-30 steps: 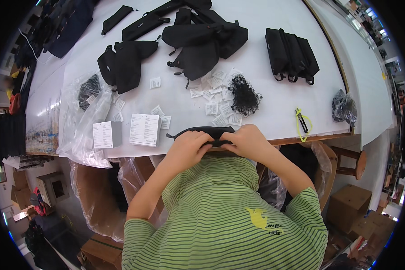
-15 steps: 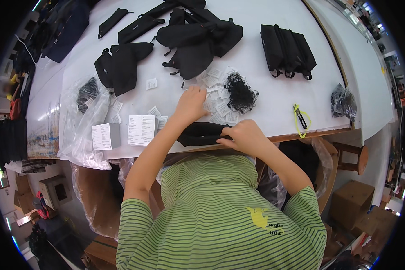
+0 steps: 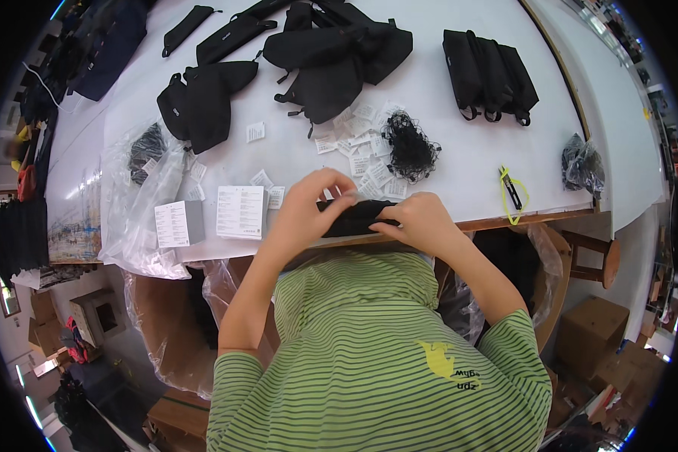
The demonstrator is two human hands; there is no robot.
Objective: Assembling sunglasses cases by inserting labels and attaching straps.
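A black fabric pouch point(image 3: 350, 219) lies at the near table edge, right in front of my body. My right hand point(image 3: 422, 220) grips its right end, thumb and fingers closed on the fabric. Over the pouch's left end, my left hand point(image 3: 313, 207) is curled in a pinch. At its fingertips shows a pale bit that looks like a small white packet, mostly hidden by the fingers. Just beyond the hands lie several white printed packets point(image 3: 359, 164) in a loose heap. A tangle of thin black cords point(image 3: 410, 148) sits beside them.
Several black pouches point(image 3: 331, 68) are heaped farther back, with more black pouches point(image 3: 490, 75) lined up at right. White printed boxes point(image 3: 239, 212) and a clear plastic bag point(image 3: 145, 196) stand at left. A black cutter with yellow cord point(image 3: 512, 192) lies near the right edge.
My left hand has come back from the packet heap to the pouch, its fingers now pinched. My right hand keeps its hold on the pouch. The view has shifted slightly.
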